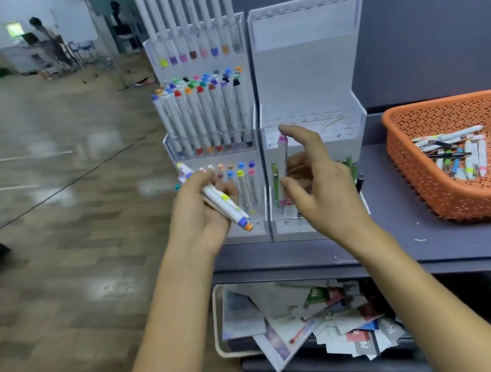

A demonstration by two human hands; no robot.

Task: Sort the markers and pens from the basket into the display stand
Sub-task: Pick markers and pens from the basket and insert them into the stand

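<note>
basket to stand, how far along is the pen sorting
Done: the left stand is packed with markers, and a few green pens sit in the right stand. In hand: the left hand grips a bunch of markers, the right hand holds a pink pen. Left: a pile in the basket.

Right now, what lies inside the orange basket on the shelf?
A loose pile of white markers and darker pens lies in the orange basket. Whatever is under the pile is covered, and the picture's edge cuts off the basket's right part.
</note>
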